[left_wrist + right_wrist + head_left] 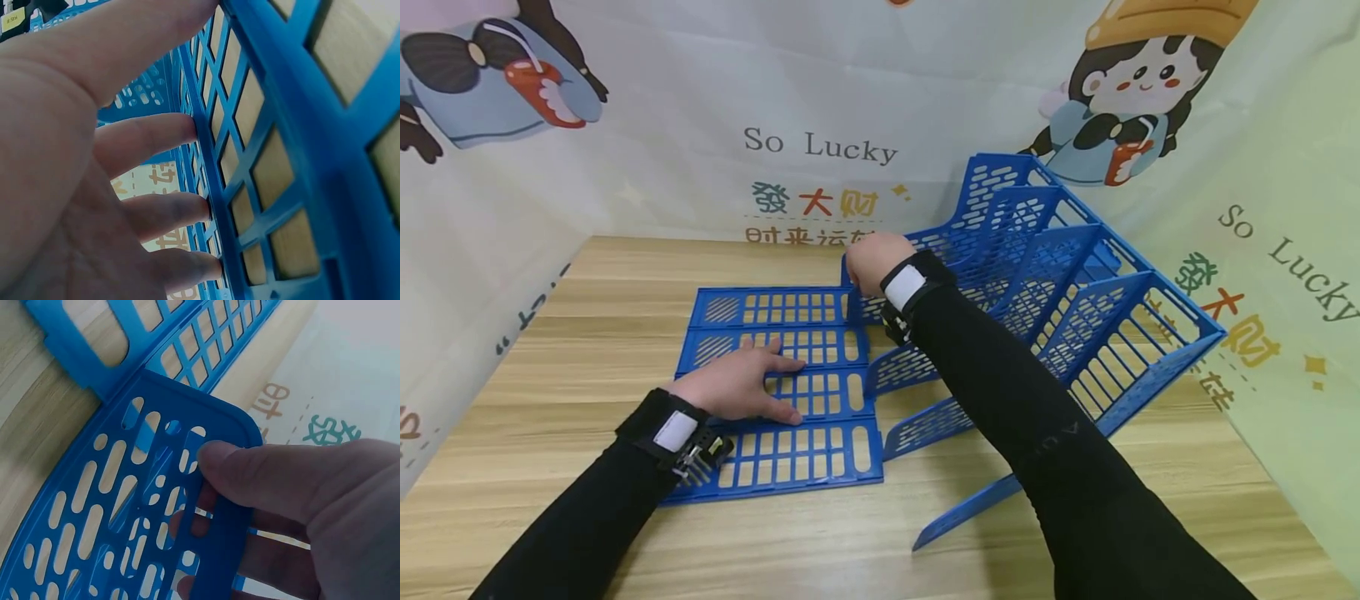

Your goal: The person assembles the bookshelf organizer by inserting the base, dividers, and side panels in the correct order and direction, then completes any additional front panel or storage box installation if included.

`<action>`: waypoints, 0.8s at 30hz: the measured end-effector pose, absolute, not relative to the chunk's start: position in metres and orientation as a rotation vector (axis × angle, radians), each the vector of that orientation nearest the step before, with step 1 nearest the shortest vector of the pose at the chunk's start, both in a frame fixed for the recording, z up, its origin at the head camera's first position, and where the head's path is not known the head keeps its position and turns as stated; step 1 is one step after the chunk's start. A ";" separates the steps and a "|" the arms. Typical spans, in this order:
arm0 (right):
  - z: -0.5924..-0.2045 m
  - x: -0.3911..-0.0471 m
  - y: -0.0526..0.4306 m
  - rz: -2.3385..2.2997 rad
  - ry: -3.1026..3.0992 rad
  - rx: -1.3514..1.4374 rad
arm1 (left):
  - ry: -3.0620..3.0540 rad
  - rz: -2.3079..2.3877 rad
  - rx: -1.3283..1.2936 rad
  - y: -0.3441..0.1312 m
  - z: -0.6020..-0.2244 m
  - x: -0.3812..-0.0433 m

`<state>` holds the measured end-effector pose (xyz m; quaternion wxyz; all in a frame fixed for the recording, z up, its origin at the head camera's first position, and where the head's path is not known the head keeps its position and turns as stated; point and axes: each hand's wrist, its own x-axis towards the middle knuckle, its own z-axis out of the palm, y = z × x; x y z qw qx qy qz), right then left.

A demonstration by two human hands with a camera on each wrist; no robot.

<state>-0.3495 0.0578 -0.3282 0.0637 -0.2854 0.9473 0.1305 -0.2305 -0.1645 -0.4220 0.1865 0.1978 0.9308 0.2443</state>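
Note:
A blue plastic file rack, apparently partly unfolded, lies on the table, with perforated dividers [1052, 250] standing at a slant on the right. Its flat grid panel [805, 486] lies to the left. My left hand [733, 385] rests on that panel with fingers spread; in the left wrist view its fingertips [181, 128] touch the grid bars. At the far end, my right hand [876, 260] grips a divider's corner. The right wrist view shows the thumb on the near face of that divider [187, 403] and fingers behind it, beside the grid panel's edge.
A wood-grain table [550, 400] carries the rack. Behind and to both sides hangs a printed cloth [685, 125] with cartoon figures and lettering. A slatted blue side [1165, 387] of the rack slopes toward the right. One divider's lower end [951, 518] reaches toward the front.

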 end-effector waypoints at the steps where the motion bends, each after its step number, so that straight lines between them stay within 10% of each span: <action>1: -0.330 -0.349 0.057 0.394 2.862 -0.861 | 2.617 0.684 0.556 -0.163 -0.423 -0.230; 24: -0.301 -0.271 0.094 0.178 2.571 -0.748 | 2.595 0.672 0.574 -0.159 -0.424 -0.239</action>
